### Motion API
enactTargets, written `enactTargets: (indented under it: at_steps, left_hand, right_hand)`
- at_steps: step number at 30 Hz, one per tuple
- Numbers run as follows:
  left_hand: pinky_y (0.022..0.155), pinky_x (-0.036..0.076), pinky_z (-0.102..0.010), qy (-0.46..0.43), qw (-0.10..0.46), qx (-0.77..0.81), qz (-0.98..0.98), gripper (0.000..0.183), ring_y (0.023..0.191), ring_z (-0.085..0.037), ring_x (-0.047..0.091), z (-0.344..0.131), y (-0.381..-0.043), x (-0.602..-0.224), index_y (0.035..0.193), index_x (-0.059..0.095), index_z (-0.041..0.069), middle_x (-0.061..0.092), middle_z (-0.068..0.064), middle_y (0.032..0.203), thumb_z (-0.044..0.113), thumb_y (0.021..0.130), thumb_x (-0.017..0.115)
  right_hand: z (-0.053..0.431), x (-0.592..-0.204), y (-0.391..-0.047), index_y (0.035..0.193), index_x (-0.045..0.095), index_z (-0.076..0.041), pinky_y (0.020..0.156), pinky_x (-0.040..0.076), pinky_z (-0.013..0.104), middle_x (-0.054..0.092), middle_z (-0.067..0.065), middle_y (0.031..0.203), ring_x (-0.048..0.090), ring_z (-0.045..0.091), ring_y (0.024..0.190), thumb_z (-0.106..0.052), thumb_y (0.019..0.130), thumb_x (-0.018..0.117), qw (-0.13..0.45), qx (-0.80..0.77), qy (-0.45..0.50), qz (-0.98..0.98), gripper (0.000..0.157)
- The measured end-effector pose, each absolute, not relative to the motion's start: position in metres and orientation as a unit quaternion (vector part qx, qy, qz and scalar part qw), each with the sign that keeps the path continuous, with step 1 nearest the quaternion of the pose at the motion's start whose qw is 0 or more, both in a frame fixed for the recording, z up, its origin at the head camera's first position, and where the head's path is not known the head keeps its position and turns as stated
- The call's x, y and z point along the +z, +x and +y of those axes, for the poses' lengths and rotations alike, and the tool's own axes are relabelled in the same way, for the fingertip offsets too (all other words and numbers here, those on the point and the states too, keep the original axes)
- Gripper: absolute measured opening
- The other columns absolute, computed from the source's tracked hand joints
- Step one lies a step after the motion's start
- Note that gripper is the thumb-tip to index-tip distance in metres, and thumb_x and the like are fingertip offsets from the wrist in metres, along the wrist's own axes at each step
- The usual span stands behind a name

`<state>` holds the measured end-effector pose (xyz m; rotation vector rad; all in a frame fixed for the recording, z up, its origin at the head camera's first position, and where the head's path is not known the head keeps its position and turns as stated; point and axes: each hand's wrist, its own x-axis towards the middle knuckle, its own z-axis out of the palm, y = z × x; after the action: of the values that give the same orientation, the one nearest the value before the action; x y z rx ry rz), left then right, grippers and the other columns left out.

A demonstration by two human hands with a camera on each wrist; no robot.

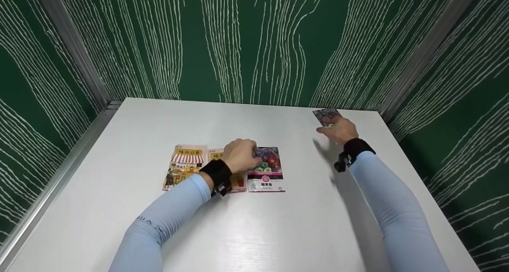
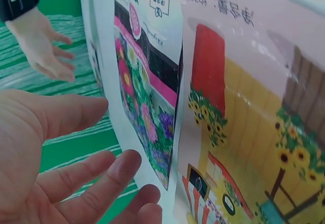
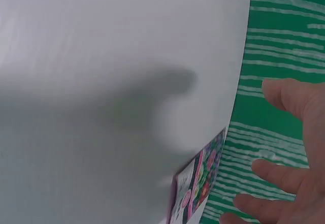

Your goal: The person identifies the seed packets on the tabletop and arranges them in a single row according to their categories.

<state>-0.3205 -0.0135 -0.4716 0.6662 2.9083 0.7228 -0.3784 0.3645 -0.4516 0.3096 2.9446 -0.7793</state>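
Note:
Beside the top left of a flower seed packet (image 1: 272,180), my left hand (image 1: 239,154) hovers with relaxed fingers. The left wrist view shows a gap between its thumb and fingers (image 2: 114,176), with nothing held. Under that hand and wrist, a yellow-and-pink sunflower packet (image 1: 239,183) is partly hidden. A similar packet with a striped awning (image 1: 186,159) lies at its left. Near the far right edge, my right hand (image 1: 340,131) is over another flower packet (image 1: 324,115). Its fingers are spread apart from the packet (image 3: 200,181) in the right wrist view.
Everything lies on a white table (image 1: 254,228). Green walls with white wavy lines (image 1: 274,45) stand behind and at both sides, joined by grey metal posts (image 1: 75,45). The hands' shadows fall on the tabletop.

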Motion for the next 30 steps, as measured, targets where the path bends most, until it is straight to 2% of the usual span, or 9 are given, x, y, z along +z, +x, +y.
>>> enactTargets:
  at_steps: [4, 9, 13, 19, 21, 23, 25, 27, 30]
  left_hand:
    - [0.096, 0.063, -0.053, 0.212, 0.035, 0.235, 0.948, 0.040, 0.108, -0.035, 0.078, -0.016, -0.321, -0.474, 0.130, 0.080, 0.005, 0.084, -0.015, 0.123, 0.033, 0.101, 0.083]
    - [0.097, 0.063, -0.052, 0.210, 0.033, 0.236, 0.948, 0.040, 0.108, -0.035, 0.078, -0.017, -0.321, -0.473, 0.129, 0.081, 0.006, 0.084, -0.014, 0.122, 0.033, 0.100, 0.084]
    - [0.095, 0.064, -0.052, 0.215, 0.033, 0.238, 0.946, 0.040, 0.106, -0.034, 0.078, -0.016, -0.321, -0.470, 0.129, 0.081, 0.005, 0.084, -0.014, 0.121, 0.032, 0.099, 0.083]
    - [0.094, 0.064, -0.051, 0.218, 0.034, 0.238, 0.946, 0.040, 0.104, -0.033, 0.078, -0.014, -0.321, -0.468, 0.128, 0.081, 0.004, 0.085, -0.014, 0.120, 0.030, 0.097, 0.082]
    - [0.094, 0.063, -0.051, 0.216, 0.036, 0.240, 0.946, 0.039, 0.104, -0.032, 0.077, -0.013, -0.321, -0.470, 0.128, 0.081, 0.005, 0.085, -0.014, 0.120, 0.030, 0.098, 0.083]
    - [0.095, 0.063, -0.051, 0.214, 0.039, 0.241, 0.946, 0.040, 0.105, -0.033, 0.077, -0.013, -0.320, -0.471, 0.128, 0.081, 0.005, 0.085, -0.014, 0.121, 0.031, 0.099, 0.083]
    - [0.096, 0.063, -0.052, 0.213, 0.041, 0.244, 0.945, 0.040, 0.106, -0.033, 0.078, -0.013, -0.320, -0.472, 0.128, 0.081, 0.005, 0.085, -0.014, 0.121, 0.032, 0.099, 0.083]
    - [0.097, 0.062, -0.052, 0.211, 0.044, 0.246, 0.945, 0.041, 0.108, -0.034, 0.078, -0.014, -0.321, -0.473, 0.129, 0.081, 0.005, 0.084, -0.014, 0.123, 0.033, 0.099, 0.083]
    - [0.100, 0.062, -0.052, 0.207, 0.051, 0.247, 0.945, 0.044, 0.111, -0.034, 0.077, -0.015, -0.322, -0.474, 0.131, 0.080, 0.005, 0.083, -0.014, 0.125, 0.036, 0.100, 0.083]
  right_hand:
    - [0.373, -0.454, -0.381, 0.173, 0.035, -0.001, 0.134, 0.034, 0.067, 0.037, 0.034, 0.177, 0.035, 0.055, 0.165, -0.055, 0.104, 0.068, 0.069, -0.256, 0.106, 0.958, 0.094]
    - [0.385, -0.461, -0.382, 0.172, 0.029, 0.006, 0.136, 0.031, 0.068, 0.035, 0.037, 0.176, 0.032, 0.057, 0.165, -0.055, 0.108, 0.061, 0.118, -0.230, 0.079, 0.963, 0.095]
    - [0.391, -0.471, -0.381, 0.171, 0.035, 0.005, 0.134, 0.035, 0.067, 0.042, 0.034, 0.174, 0.036, 0.055, 0.164, -0.056, 0.107, 0.061, 0.140, -0.237, 0.083, 0.958, 0.092]
    - [0.386, -0.470, -0.379, 0.161, 0.053, 0.003, 0.127, 0.044, 0.067, 0.055, 0.032, 0.165, 0.051, 0.054, 0.154, -0.052, 0.105, 0.064, 0.114, -0.209, 0.094, 0.967, 0.079]
    - [0.383, -0.468, -0.377, 0.155, 0.059, 0.003, 0.123, 0.048, 0.067, 0.059, 0.032, 0.161, 0.057, 0.053, 0.148, -0.050, 0.105, 0.064, 0.106, -0.206, 0.096, 0.968, 0.073]
    - [0.382, -0.467, -0.376, 0.144, 0.069, 0.002, 0.112, 0.055, 0.064, 0.069, 0.029, 0.148, 0.065, 0.049, 0.133, -0.048, 0.105, 0.066, 0.093, -0.205, 0.094, 0.970, 0.064]
    - [0.382, -0.468, -0.375, 0.122, 0.078, -0.001, 0.096, 0.059, 0.057, 0.079, 0.022, 0.123, 0.069, 0.043, 0.113, -0.047, 0.103, 0.067, 0.075, -0.204, 0.098, 0.971, 0.051]
    - [0.382, -0.469, -0.374, 0.101, 0.077, -0.005, 0.083, 0.055, 0.050, 0.078, 0.014, 0.100, 0.066, 0.036, 0.097, -0.046, 0.101, 0.067, 0.060, -0.203, 0.103, 0.972, 0.042]
    - [0.384, -0.471, -0.373, 0.093, 0.075, -0.007, 0.080, 0.053, 0.048, 0.078, 0.015, 0.097, 0.067, 0.037, 0.095, -0.048, 0.101, 0.067, 0.045, -0.195, 0.113, 0.973, 0.043]
